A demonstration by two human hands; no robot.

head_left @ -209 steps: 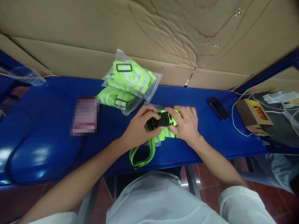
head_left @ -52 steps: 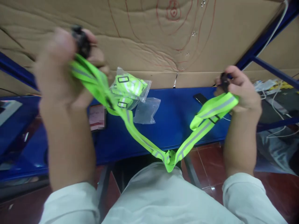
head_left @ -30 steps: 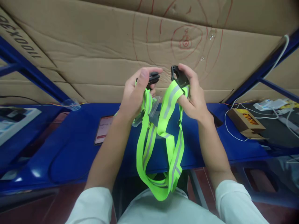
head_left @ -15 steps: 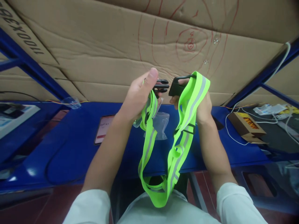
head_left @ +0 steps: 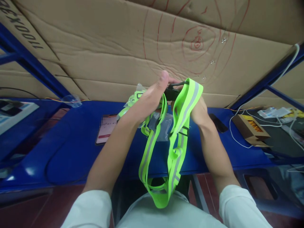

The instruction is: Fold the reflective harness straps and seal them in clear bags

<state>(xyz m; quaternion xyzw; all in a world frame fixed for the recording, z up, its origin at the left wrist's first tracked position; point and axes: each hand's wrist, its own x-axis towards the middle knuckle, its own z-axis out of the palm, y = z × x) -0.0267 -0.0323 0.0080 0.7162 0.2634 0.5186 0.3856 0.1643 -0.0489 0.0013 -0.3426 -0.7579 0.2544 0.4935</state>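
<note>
A neon green strap with a grey reflective stripe (head_left: 193,98) hangs in a long loop below both hands. Its black plastic buckle (head_left: 171,93) is between the hands, the two halves now together; whether they are locked I cannot tell. My left hand (head_left: 155,95) is closed round the buckle's left end, thumb up. My right hand (head_left: 199,110) grips its right end, mostly hidden behind the strap. More green strap in clear plastic (head_left: 134,98) shows behind my left wrist. A clear plastic bag (head_left: 165,128) lies on the blue table behind the loop.
On the blue table (head_left: 71,142) are a device with a lit screen (head_left: 104,131), a dark phone (head_left: 218,123) and a clear cup (head_left: 72,100). An open cardboard box (head_left: 253,128) and white cables are at the right. Cardboard (head_left: 106,41) stands behind.
The hands have come closer and the prongs have met the other buckle half. The right hand moved left with the strap. The dark phone and more green strap at left have come into view.
</note>
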